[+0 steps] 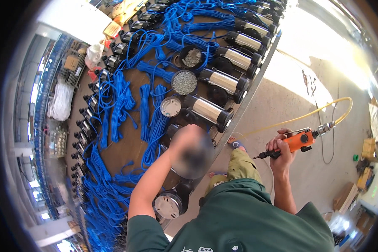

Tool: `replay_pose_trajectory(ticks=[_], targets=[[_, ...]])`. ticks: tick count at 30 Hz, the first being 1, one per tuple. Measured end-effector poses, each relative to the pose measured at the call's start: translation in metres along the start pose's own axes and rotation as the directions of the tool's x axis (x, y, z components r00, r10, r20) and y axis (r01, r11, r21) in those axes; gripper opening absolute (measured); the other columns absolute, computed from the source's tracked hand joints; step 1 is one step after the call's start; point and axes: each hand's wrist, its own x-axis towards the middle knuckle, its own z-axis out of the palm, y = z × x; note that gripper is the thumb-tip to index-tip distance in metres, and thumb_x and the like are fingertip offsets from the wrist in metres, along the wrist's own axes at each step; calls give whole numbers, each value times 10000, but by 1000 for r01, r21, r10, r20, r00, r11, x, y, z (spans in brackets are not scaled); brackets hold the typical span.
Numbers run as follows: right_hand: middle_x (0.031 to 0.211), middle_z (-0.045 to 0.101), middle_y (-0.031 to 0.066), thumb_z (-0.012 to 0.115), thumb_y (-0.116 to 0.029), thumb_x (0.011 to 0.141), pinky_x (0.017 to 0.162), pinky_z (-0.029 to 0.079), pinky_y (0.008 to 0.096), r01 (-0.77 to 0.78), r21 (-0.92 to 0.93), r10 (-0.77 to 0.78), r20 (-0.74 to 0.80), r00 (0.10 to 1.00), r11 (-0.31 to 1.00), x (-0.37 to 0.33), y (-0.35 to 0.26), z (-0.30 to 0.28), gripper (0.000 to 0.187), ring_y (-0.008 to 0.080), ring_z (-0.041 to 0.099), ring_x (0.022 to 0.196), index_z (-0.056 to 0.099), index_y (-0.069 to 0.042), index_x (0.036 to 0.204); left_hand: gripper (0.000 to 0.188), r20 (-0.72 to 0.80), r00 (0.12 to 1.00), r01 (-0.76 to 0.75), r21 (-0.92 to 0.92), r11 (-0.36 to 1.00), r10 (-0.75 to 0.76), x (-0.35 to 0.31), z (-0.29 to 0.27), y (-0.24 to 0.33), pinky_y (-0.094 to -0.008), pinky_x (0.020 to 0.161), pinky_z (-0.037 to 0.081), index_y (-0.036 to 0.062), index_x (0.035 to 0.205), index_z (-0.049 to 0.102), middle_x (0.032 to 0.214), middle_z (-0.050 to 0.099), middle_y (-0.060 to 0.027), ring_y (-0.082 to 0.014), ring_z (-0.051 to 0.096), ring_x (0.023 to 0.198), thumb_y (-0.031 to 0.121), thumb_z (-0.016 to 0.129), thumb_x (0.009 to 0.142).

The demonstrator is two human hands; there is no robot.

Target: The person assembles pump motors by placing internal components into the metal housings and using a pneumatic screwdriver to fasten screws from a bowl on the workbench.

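Observation:
My right hand (281,152) is wrapped round an orange pneumatic screwdriver (298,141), held over the floor to the right of the bench with its dark bit pointing left. A yellow air hose (345,99) runs from the metal coupling at its rear. At the bench edge, my left hand (187,137) is on or just over a dark, rounded unit (193,157); blur hides its fingers and the unit's details. Just beyond it lies a silver motor-like cylinder with black ends (208,110). A round container with a pale perforated disc (171,107) stands beside that.
Two round tubs (183,82) (192,57) hold small metal parts. More silver cylinders (235,59) line the bench's right edge. Bundles of blue cord (122,94) cover much of the brown bench top (128,153). Another pale disc (167,206) sits near my left elbow. Boxes (346,195) stand at right.

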Motion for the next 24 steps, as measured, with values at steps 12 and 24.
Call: replay_pose_trajectory(ticks=[12, 24], targets=[[654, 486, 55, 518, 8, 759, 537, 470, 308, -93, 70, 96, -40, 995, 993, 57, 1, -5, 298, 147, 492, 527, 484, 78, 1047, 185, -372, 796, 585, 268, 765, -478, 43, 16, 26, -458, 744, 551, 10, 763, 694, 832, 680, -236, -381, 680, 837, 152, 575, 766], [672, 490, 66, 524, 14, 754, 537, 467, 308, -202, 66, 204, -16, 979, 977, 87, 7, -8, 299, 152, 496, 533, 500, 87, 1043, 109, -462, 719, 655, 200, 728, -520, 61, 22, 6, -463, 714, 550, 39, 799, 695, 824, 678, -212, -399, 671, 816, 110, 615, 779]])
